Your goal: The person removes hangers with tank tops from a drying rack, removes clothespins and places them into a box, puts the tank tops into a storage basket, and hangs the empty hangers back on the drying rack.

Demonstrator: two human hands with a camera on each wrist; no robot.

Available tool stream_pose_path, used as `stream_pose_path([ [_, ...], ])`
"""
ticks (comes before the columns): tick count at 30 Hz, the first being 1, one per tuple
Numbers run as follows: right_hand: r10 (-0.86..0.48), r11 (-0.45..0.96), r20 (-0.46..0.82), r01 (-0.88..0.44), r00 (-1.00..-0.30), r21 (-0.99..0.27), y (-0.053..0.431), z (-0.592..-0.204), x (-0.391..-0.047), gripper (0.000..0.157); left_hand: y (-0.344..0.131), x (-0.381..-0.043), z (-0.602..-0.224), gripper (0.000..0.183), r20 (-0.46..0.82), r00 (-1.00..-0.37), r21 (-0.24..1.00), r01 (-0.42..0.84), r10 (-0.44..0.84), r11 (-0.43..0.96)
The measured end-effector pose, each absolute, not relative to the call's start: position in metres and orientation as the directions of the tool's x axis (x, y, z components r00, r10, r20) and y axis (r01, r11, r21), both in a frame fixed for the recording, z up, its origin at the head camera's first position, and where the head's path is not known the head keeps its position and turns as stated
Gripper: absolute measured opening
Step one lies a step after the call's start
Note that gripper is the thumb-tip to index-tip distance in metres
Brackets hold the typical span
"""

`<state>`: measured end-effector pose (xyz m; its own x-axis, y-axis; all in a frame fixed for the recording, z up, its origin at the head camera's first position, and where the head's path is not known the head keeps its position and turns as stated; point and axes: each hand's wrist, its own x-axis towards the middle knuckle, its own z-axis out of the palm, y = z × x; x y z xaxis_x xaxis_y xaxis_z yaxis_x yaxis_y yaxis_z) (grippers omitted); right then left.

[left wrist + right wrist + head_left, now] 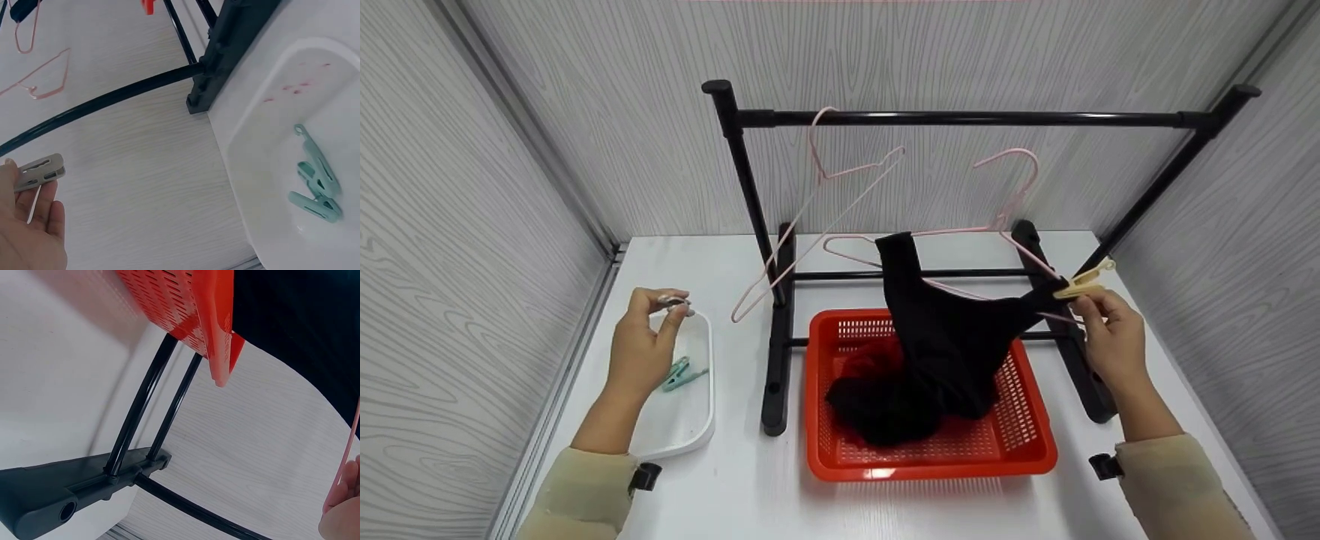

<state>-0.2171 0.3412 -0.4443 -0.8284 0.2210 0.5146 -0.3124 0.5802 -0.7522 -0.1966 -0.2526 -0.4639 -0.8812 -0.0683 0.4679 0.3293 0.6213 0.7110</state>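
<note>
Pinching a grey clothespin [40, 171] between thumb and fingers, the left hand [641, 349] is near a white tray [711, 382], in which two teal clothespins [322, 169] lie. The right hand [1116, 341] holds one end of a pink hanger [1003, 220], just beside a yellow clothespin [1081, 286] that clamps one strap of a black garment [960, 319]. The other strap loops over the hanger's left part, and the garment droops toward a red basket [930, 472]. This hanger's hook is off the rack's black rail [960, 118]; a second pink hanger [813, 142] hangs from it.
</note>
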Motion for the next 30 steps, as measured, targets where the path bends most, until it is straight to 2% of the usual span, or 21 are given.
stream_pose_path([
  [10,0.199,0.567,0.535,-0.349,-0.821,-0.746,0.351,-0.453,-0.219,0.009,-0.277,-0.188,-0.493,0.031,0.395,-0.914,0.714,0.237,-0.098,0.659],
  [22,0.215,0.583,0.522,-0.32,-0.826,-0.747,0.352,-0.454,-0.219,0.011,-0.288,-0.18,-0.53,0.031,0.193,-0.979,0.714,0.095,-0.065,0.693],
  [30,0.224,0.581,0.515,-0.311,-0.827,-0.752,0.352,-0.458,-0.219,0.011,-0.293,-0.177,-0.546,0.033,0.083,-0.996,0.672,0.044,-0.016,0.739],
])
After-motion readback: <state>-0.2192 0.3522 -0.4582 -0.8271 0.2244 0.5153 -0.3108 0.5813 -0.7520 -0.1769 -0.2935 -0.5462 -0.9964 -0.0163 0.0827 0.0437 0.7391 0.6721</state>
